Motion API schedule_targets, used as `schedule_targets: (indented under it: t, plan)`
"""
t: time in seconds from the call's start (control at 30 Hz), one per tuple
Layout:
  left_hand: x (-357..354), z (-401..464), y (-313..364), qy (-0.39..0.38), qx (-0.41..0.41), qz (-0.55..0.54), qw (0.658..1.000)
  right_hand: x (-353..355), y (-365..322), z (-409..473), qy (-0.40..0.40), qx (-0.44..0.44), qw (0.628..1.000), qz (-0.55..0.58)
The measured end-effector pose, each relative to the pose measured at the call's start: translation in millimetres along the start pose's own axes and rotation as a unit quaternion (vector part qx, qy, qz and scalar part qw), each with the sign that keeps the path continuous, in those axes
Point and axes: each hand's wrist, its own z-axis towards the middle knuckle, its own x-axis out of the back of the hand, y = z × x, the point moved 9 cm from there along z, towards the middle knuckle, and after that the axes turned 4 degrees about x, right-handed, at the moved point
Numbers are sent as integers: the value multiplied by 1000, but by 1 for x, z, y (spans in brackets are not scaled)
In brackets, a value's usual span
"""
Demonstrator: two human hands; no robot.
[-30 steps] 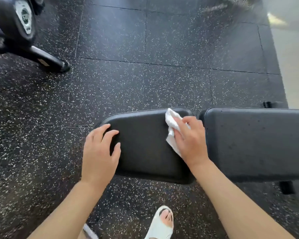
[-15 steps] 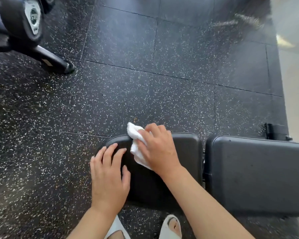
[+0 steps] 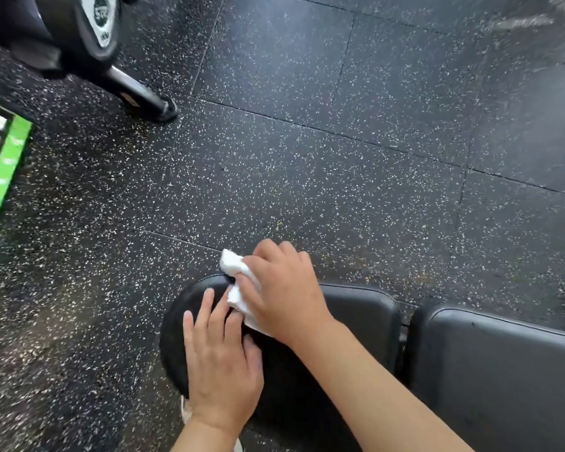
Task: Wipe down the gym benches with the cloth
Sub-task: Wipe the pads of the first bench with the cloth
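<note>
A black padded gym bench lies across the bottom of the view, with a short seat pad point(image 3: 359, 314) on the left and a longer back pad point(image 3: 496, 370) on the right. My right hand point(image 3: 281, 295) grips a bunched white cloth point(image 3: 237, 282) and presses it on the far left end of the seat pad. My left hand point(image 3: 221, 360) rests flat on the near left part of the same pad, fingers straight, its fingertips beside the cloth.
Speckled black rubber floor tiles point(image 3: 307, 174) spread all around. A weight plate on a stand with a black foot point(image 3: 144, 99) stands at the top left. A green-edged mat point(image 3: 4, 177) lies at the left edge. A white sandal shows under my left wrist.
My right hand has swept the cloth leftward along the seat pad, from its right end to its far left end. The view has shifted left. My left hand stays on the pad.
</note>
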Motion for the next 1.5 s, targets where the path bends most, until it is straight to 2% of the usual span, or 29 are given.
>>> schedule_targets:
  t: [0.1, 0.23, 0.33, 0.43, 0.53, 0.67, 0.77, 0.83, 0.93, 1.03, 1.1, 1.2, 1.33, 1.43, 1.5]
  plan:
    - [-1, 2, -4, 19, 7, 6, 1000, -8, 1, 9, -64, 24, 996, 49]
    - [2, 1, 3, 23, -4, 8, 1000, 12, 52, -18, -131, 24, 987, 91]
    - [0, 3, 5, 23, -3, 20, 1000, 37, 114, -50, -176, -17, 974, 144]
    - [0, 4, 7, 19, -3, 26, 999, 55, 148, -74, -174, -65, 962, 202]
    - [-3, 3, 5, 11, -10, 33, 999, 47, 133, -63, -156, -55, 975, 149]
    - [-6, 4, 0, -6, 9, 43, 999, 12, 57, -13, -144, 1, 987, 64]
    - [-7, 4, -1, -12, 5, 41, 999, -3, 21, 6, -119, 28, 991, 59]
    - [-7, 5, -2, -15, -1, 36, 999, 0, 29, 2, -126, 30, 989, 77]
    - [-6, 5, -1, -15, -9, 41, 999, 17, 78, -22, -139, -9, 988, 60]
    - [-5, 4, 2, -5, -14, 38, 999, 30, 136, -56, -227, -51, 972, 8]
    - [-4, 5, 2, -3, -13, 33, 999, 40, 148, -69, -232, -67, 970, 28]
    - [-5, 5, 0, -5, -10, 31, 999, 36, 114, -53, -195, -30, 980, -19]
    - [-4, 5, 1, 2, -18, 23, 1000, 1, 31, 10, -100, 4, 995, 21]
    - [-4, 6, -2, 9, -11, 18, 1000, -26, -26, 42, -123, 85, 989, 15]
    - [-5, 5, -1, 6, -13, 21, 1000, -25, -28, 42, -142, 106, 984, 36]
